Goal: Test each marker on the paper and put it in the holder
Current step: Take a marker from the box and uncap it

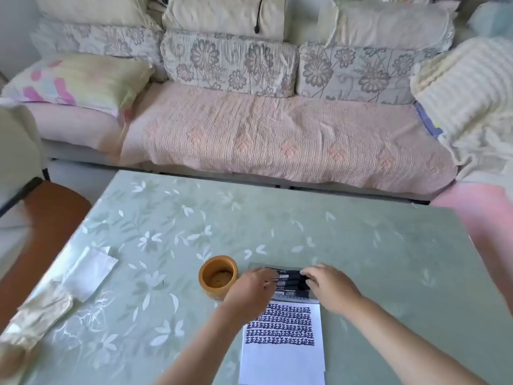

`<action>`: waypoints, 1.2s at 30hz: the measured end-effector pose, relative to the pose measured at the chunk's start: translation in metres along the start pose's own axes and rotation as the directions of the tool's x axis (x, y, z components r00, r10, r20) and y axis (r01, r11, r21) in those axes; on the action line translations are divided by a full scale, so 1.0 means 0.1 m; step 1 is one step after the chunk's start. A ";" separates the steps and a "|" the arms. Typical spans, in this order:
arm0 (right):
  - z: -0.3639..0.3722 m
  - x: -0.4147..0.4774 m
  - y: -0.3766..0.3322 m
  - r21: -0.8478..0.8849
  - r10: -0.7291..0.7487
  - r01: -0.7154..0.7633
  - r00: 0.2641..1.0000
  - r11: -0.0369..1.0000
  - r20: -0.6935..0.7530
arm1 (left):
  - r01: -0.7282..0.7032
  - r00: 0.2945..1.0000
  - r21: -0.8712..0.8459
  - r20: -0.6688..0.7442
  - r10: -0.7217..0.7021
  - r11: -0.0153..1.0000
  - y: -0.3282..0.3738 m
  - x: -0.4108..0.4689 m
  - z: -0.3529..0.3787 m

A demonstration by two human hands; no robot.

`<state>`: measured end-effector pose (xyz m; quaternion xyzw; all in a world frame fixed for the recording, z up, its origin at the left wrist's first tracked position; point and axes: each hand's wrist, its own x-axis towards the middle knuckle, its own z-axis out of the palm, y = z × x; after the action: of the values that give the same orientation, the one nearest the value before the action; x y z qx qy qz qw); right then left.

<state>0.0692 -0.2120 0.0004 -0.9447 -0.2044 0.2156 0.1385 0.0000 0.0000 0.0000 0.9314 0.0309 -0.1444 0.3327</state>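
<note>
A clear packet of black markers (290, 282) lies on the green table just beyond a white paper (283, 357) covered in rows of dark marks. My left hand (251, 291) reaches onto the packet's left end, fingers curled at the markers' ends. My right hand (330, 287) rests on the packet's right end, pressing it down. An orange-brown round holder (219, 276) stands upright to the left of the packet, next to my left hand, and holds no markers. Whether my left fingers pinch one marker is blurred.
The table (361, 245) has a green flowered cover. A folded white sheet (88, 270) and a crumpled plastic wrapper (39, 312) lie at the table's left edge. A sofa (277, 134) stands beyond the far edge, a brown seat (47, 218) at the left.
</note>
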 end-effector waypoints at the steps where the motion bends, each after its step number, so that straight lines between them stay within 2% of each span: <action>1: 0.14 0.13 0.05 -0.030 -0.044 0.043 0.998 0.999 -0.033 | -0.048 0.999 0.021 -0.021 0.049 0.999 -0.07 0.14 0.13; 6: 0.72 0.59 0.28 -0.174 -0.226 0.201 0.964 0.964 -0.137 | -0.192 0.970 0.231 -0.102 0.221 0.954 -0.39 0.67 0.68; 8: 0.87 0.68 0.40 -0.271 -0.268 0.213 0.946 0.939 -0.184 | -0.234 0.950 0.299 -0.133 0.283 0.925 -0.51 0.77 0.83; 11: 1.01 0.77 0.55 -0.300 -0.320 0.234 0.905 0.925 -0.281 | -0.299 0.903 0.342 -0.200 0.380 0.891 -0.66 0.87 0.98; 14: 1.05 0.78 0.62 -0.402 -0.429 0.286 0.841 0.870 -0.329 | -0.360 0.841 0.383 -0.263 0.474 0.851 -0.74 0.89 1.12; 18: 0.95 0.69 0.60 -0.379 -0.445 0.282 0.768 0.881 -0.462 | -0.384 0.769 0.442 -0.332 0.546 0.811 -0.75 0.91 1.13; 20: 0.90 0.59 0.55 -0.310 -0.416 0.291 0.751 0.905 -0.512 | -0.402 0.726 0.460 -0.367 0.582 0.792 -0.72 0.88 1.09; 23: 0.84 0.34 0.42 -0.083 -0.354 0.377 0.740 0.923 -0.572 | -0.376 0.661 0.523 -0.427 0.617 0.765 -0.64 0.73 0.99; 27: 0.91 -0.14 0.18 0.275 -0.190 0.447 0.751 0.851 -0.632 | -0.417 0.640 0.385 -0.519 0.567 0.823 -0.47 0.20 0.93; 30: 1.03 -0.52 0.00 0.473 -0.112 0.450 0.803 0.758 -0.586 | -0.452 0.654 0.210 -0.583 0.482 0.867 -0.39 -0.33 0.97; 33: 1.28 -0.88 -0.18 0.553 -0.178 0.421 0.881 0.719 -0.438 | -0.460 0.735 -0.046 -0.580 0.351 0.887 -0.33 -0.84 1.03; 36: 1.54 -1.20 -0.36 0.555 -0.255 0.467 0.872 0.688 -0.417 | -0.468 0.765 -0.144 -0.561 0.317 0.872 -0.35 -1.28 1.15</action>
<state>-0.1129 -0.2072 -0.0791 -0.8011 -0.2782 0.0906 0.5222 -0.1565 -0.0400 -0.0685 0.8645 -0.0579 0.1922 0.4607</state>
